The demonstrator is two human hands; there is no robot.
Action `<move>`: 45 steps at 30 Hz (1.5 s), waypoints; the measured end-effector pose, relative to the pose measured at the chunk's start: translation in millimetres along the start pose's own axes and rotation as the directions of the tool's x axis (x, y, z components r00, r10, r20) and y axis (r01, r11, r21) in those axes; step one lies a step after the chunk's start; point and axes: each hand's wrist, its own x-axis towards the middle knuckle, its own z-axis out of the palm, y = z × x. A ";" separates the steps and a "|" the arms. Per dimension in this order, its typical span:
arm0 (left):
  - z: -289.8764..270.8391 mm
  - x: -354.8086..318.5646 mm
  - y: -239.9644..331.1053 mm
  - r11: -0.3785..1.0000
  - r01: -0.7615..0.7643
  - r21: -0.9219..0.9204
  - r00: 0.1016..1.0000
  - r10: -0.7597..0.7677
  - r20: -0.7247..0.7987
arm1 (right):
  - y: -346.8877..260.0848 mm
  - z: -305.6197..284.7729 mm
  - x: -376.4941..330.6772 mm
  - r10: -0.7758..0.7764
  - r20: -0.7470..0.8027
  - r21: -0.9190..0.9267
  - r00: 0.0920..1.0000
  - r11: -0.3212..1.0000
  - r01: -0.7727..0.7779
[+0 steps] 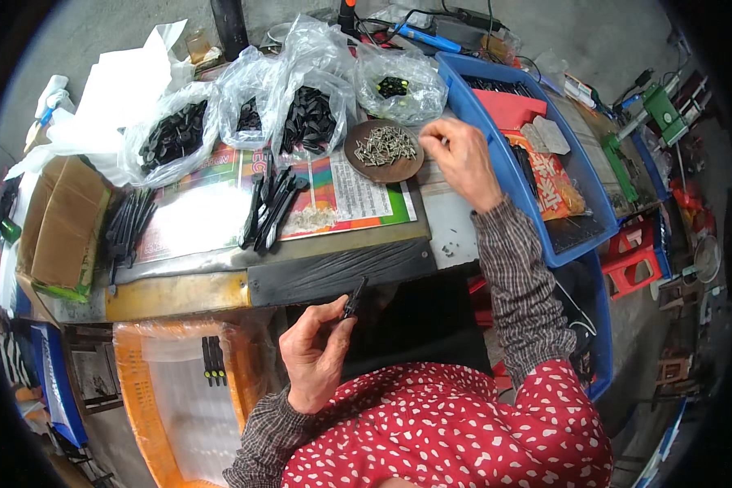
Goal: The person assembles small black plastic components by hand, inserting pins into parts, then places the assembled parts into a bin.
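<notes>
My left hand (315, 351) pinches a slim black plastic piece (355, 298) between thumb and fingertips, just off the table's front edge. The fingers of my right hand (464, 159) are drawn together beside the right rim of a round brown dish (361, 170); whatever they grip is too small to see. Small metal screws (385, 146) lie heaped in that dish. Long black plastic pieces (273, 203) are bunched on the colourful printed sheet (374, 203) left of the dish. Clear bags behind hold black parts (307, 119), and another has black and yellow-green parts (393, 86).
A blue tray (537, 211) with a red-orange packet (549, 183) stands at the right. On the left are a cardboard box (63, 224) and more black strips (130, 224). Below the table edge sits an orange basket (142, 407) holding several black pieces (214, 362).
</notes>
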 end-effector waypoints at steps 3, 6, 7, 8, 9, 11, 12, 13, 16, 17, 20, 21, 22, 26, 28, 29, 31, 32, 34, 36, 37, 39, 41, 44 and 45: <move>-2.6 2.2 -1.5 0.999 -0.003 0.033 1.000 0.003 0.007 | 17.9 15.5 29.6 -0.053 -0.082 -0.190 0.995 0.981 0.037; -5.2 2.5 -2.4 1.000 0.023 0.015 1.000 -0.023 -0.005 | 27.2 28.0 59.2 -0.051 -0.090 -0.302 0.995 0.953 0.022; -5.5 2.7 -2.1 0.999 0.037 0.001 0.999 -0.037 -0.008 | 32.6 32.1 68.1 -0.082 -0.091 -0.341 0.992 0.939 0.047; -5.9 3.2 -2.6 0.999 0.037 -0.001 0.999 -0.037 -0.010 | 37.5 35.7 76.3 -0.084 -0.088 -0.341 0.993 0.939 0.049; -6.3 3.9 -3.3 1.000 0.030 0.006 1.000 -0.030 -0.009 | 42.5 39.2 84.1 -0.101 -0.042 -0.402 0.994 0.912 0.075; -7.6 5.4 -4.3 1.000 0.025 0.011 1.000 -0.024 -0.011 | 61.0 51.2 98.7 -0.164 0.000 -0.509 0.986 0.849 0.141; -8.7 5.5 -4.8 0.999 0.025 0.036 1.000 -0.025 -0.006 | 70.0 57.7 103.2 -0.167 0.006 -0.506 0.986 0.850 0.147; -9.4 5.9 -5.3 0.998 0.025 0.061 1.000 -0.025 -0.001 | 79.3 63.2 106.8 -0.180 0.005 -0.526 0.984 0.836 0.156; -12.2 7.1 -8.1 0.997 0.041 0.058 0.999 -0.041 0.001 | 96.7 74.7 114.8 -0.180 0.018 -0.566 0.983 0.809 0.159; -12.7 7.8 -8.5 0.998 0.042 0.056 0.999 -0.042 0.000 | 102.7 77.3 116.6 -0.155 0.043 -0.587 0.987 0.795 0.150; -12.7 9.1 -8.4 0.997 0.040 0.060 0.999 -0.041 0.008 | 105.9 86.1 121.8 -0.138 0.053 -0.594 0.989 0.792 0.142; -12.8 9.4 -8.7 0.997 0.026 0.066 1.000 -0.027 0.010 | 104.9 88.0 122.5 -0.149 0.029 -0.585 0.988 0.799 0.138; -13.0 9.6 -8.8 0.997 0.010 0.073 1.000 -0.011 0.013 | 104.0 88.2 122.7 -0.151 0.032 -0.584 0.988 0.799 0.141; -13.7 10.2 -12.0 0.998 0.001 0.065 1.000 -0.002 0.013 | 94.4 82.0 119.7 -0.120 0.032 -0.546 0.992 0.829 0.117; -13.5 10.2 -11.2 0.999 0.008 0.046 1.000 -0.009 0.014 | 85.8 76.8 117.7 -0.112 0.005 -0.520 0.994 0.849 0.098; -13.2 10.4 -10.1 0.999 0.005 0.045 1.000 -0.005 0.014 | 81.5 72.1 117.3 -0.083 -0.029 -0.452 0.996 0.890 0.061; -12.3 9.1 -6.7 0.999 0.045 -0.028 0.999 -0.044 0.014 | 64.6 61.1 113.1 -0.053 -0.061 -0.378 0.997 0.925 0.026; -11.7 9.2 -6.1 0.999 0.043 -0.030 0.999 -0.042 0.016 | 58.6 56.2 109.6 -0.009 -0.066 -0.229 0.998 0.973 -0.006; -11.7 8.0 -2.0 0.974 0.124 -0.191 0.992 -0.121 0.030 | 37.5 47.3 100.7 0.029 -0.059 -0.069 0.998 0.997 -0.033; -12.4 6.6 1.8 0.946 0.161 -0.281 0.987 -0.158 0.033 | 7.5 38.2 85.2 0.195 0.148 0.433 0.970 0.869 -0.241; -12.4 5.8 3.1 0.909 0.195 -0.367 0.980 -0.192 0.045 | -5.6 33.6 76.1 0.160 0.194 0.567 0.968 0.787 -0.244; -13.0 3.7 4.4 0.879 0.217 -0.424 0.975 -0.214 0.056 | -25.4 25.8 56.9 0.139 0.230 0.616 0.963 0.746 -0.254; -14.0 1.2 6.0 0.839 0.251 -0.483 0.966 -0.250 0.068 | -41.5 19.9 36.3 0.140 0.296 0.661 0.945 0.684 -0.308; -16.3 -1.3 6.9 0.805 0.273 -0.527 0.959 -0.273 0.079 | -63.6 14.7 3.1 0.178 0.352 0.694 0.919 0.609 -0.384; -16.5 -2.1 7.3 0.799 0.280 -0.533 0.956 -0.281 0.081 | -64.9 15.4 -7.3 0.150 0.353 0.706 0.924 0.605 -0.368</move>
